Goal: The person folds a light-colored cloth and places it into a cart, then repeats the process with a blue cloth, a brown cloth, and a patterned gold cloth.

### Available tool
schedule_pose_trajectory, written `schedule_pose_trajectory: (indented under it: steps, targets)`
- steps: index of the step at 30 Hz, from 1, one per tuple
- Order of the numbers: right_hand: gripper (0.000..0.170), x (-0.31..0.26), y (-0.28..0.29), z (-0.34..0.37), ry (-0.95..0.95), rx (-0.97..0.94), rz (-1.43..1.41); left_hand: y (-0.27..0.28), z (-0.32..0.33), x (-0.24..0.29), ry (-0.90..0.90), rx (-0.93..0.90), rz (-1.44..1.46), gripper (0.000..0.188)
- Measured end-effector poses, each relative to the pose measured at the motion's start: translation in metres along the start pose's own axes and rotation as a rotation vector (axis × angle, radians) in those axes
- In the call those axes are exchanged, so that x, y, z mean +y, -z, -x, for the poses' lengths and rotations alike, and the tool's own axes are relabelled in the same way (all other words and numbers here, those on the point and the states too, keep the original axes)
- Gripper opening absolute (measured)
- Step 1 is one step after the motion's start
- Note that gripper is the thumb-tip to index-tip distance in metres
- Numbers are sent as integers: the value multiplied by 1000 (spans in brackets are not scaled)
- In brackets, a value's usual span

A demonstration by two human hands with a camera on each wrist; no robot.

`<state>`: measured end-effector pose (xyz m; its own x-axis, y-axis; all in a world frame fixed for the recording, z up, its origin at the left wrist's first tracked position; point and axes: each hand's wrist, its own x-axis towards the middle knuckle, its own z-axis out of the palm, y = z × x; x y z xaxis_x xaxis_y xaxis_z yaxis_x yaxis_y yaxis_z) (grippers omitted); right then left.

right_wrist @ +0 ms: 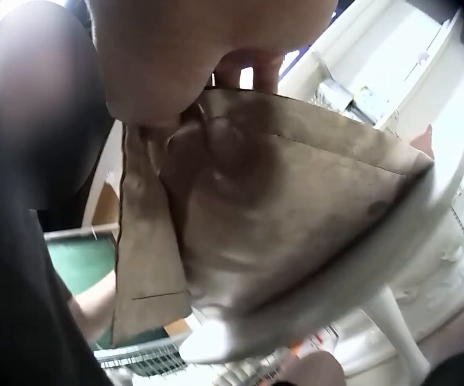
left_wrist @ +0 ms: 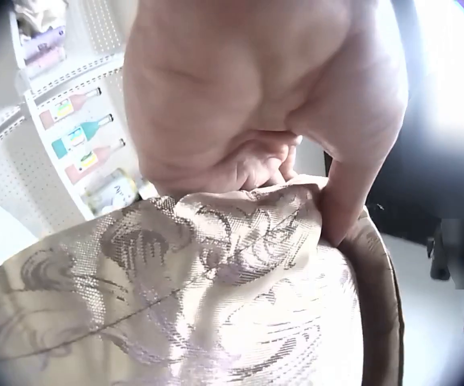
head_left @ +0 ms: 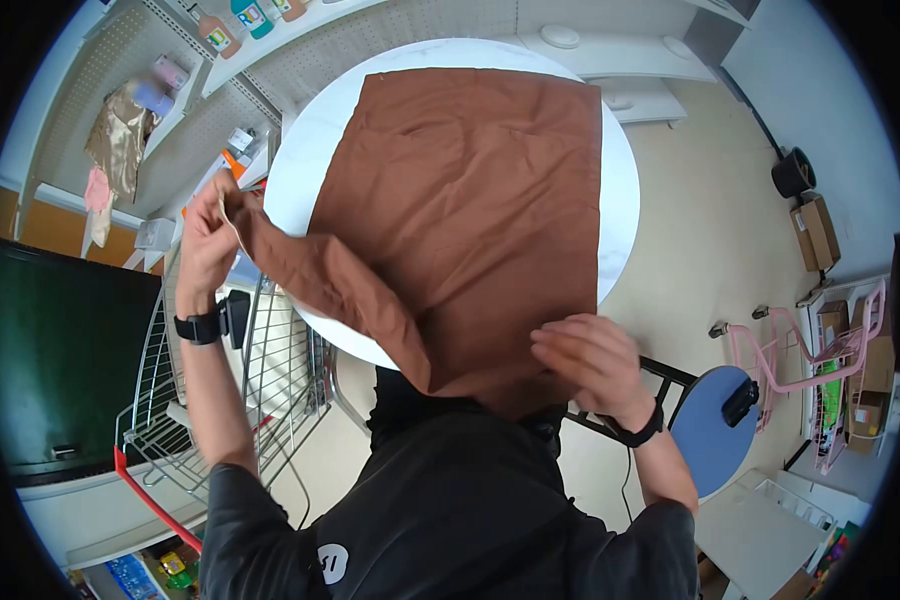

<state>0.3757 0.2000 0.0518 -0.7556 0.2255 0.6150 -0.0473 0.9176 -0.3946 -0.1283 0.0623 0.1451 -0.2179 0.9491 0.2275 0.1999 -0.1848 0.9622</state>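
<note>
A brown cloth (head_left: 480, 190) lies wrinkled over a round white table (head_left: 618, 215), its near edge hanging toward the person. At the left, the left hand (head_left: 208, 240) pinches a raised corner of it. In the left wrist view that hand (left_wrist: 256, 104) grips the cloth's shiny patterned side (left_wrist: 216, 281). The right hand (head_left: 595, 368) is at the near right edge of the cloth, slightly blurred. In the right wrist view the fingers of the right hand (right_wrist: 208, 56) hold the cloth's hemmed edge, with its pale underside (right_wrist: 256, 209) facing the camera.
A wire shopping cart (head_left: 155, 400) stands at the left below shelves with bottles (head_left: 215, 32). A shiny cloth (head_left: 120, 145) hangs from the shelf. On the right are a blue round stool (head_left: 705, 440), a pink cart frame (head_left: 820, 375) and cardboard boxes (head_left: 818, 235).
</note>
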Motion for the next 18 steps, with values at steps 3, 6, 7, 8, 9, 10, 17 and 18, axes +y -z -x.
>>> schedule_pose_trajectory:
  steps: [3,6,7,8,9,10,17,18]
  targets:
    - [36,-2,27,-21,-217,238,-193,-5,0,-3,-94,156,166,25]
    - [49,11,27,-5,-548,436,-412,-17,20,-25,-67,355,230,28]
    - [52,13,28,-5,-660,461,-384,-23,31,-36,-45,432,233,32]
    - [55,14,27,-4,-771,487,-355,-13,48,-62,-68,458,261,39]
    - [57,19,22,4,-792,433,-365,-8,67,-73,16,456,243,30]
    - [58,26,15,19,-812,378,-375,12,91,-104,17,498,253,28]
    - [34,-15,43,42,-860,-212,-627,10,252,-94,204,660,173,40]
    - [29,-26,45,38,-855,-184,-634,13,275,-94,97,598,84,38]
